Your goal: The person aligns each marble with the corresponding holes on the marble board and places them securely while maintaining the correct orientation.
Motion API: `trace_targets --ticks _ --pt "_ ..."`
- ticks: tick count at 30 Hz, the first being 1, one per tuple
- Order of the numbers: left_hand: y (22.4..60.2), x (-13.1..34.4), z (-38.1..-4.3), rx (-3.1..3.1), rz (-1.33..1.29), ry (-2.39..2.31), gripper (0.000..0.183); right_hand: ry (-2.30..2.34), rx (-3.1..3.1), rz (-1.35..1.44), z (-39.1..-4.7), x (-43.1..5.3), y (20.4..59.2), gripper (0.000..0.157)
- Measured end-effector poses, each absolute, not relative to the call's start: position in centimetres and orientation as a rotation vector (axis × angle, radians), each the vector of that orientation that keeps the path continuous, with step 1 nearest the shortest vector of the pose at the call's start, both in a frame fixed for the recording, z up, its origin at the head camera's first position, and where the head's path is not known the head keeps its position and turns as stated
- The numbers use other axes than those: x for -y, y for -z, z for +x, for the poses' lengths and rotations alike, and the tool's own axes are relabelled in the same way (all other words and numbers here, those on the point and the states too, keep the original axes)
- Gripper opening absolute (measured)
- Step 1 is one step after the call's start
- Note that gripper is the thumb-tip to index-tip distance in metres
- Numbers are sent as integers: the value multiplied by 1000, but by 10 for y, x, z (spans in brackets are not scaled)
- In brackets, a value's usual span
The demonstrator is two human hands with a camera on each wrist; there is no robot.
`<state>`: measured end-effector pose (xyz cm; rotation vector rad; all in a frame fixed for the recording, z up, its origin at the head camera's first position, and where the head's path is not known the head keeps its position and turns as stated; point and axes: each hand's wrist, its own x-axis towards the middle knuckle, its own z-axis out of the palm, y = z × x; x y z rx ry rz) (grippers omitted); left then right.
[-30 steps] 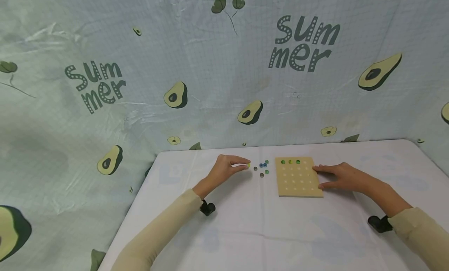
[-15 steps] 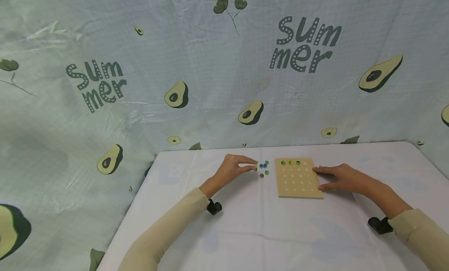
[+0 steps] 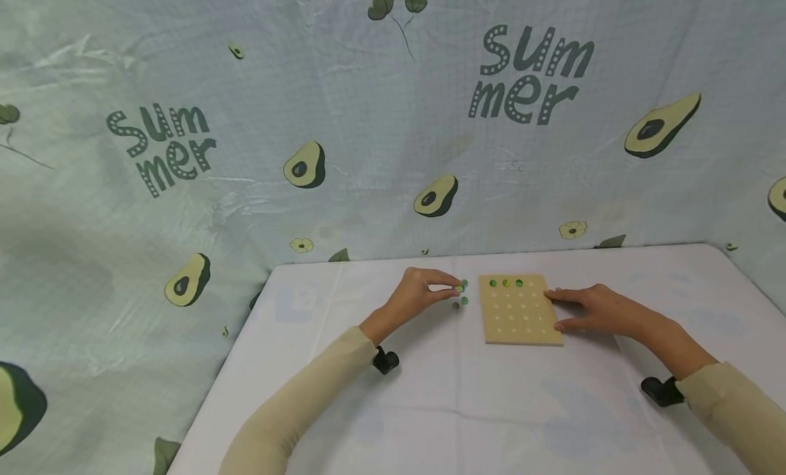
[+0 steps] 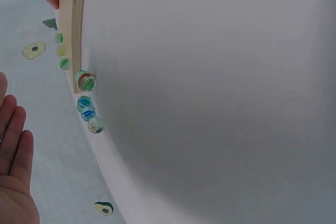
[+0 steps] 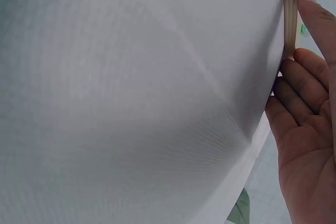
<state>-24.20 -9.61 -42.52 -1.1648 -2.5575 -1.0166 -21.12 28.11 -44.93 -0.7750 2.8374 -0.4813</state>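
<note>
My left hand (image 3: pixel 410 299) pinches a yellowish marble (image 3: pixel 459 289) between thumb and forefinger, over a small group of loose marbles. A green marble (image 3: pixel 464 300) and a dark one (image 3: pixel 456 306) lie near the fingertips. In the left wrist view, blue marbles (image 4: pixel 84 104) and a clear one (image 4: pixel 96 125) show; the pinched marble is out of sight there. A wooden board (image 3: pixel 518 325) with rows of dimples carries three marbles along its far row: green, yellow (image 3: pixel 506 283), green. My right hand (image 3: pixel 598 312) rests its fingers against the board's right edge.
The table has a white cloth (image 3: pixel 479 407). Behind it hangs a pale curtain (image 3: pixel 368 209) printed with avocados and lettering. A black wrist camera (image 3: pixel 385 360) sits under the left wrist, another (image 3: pixel 662 391) under the right.
My left hand has moved right with the marble, from beside the loose marbles to over them, hiding some. My right hand and the board stay put.
</note>
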Motion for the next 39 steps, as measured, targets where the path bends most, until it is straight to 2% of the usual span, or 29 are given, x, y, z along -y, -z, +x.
trace_targets --ticks 39 --pt "435 35 -252 2680 -996 1102 26 453 -2824 -772 -214 -281 448 86"
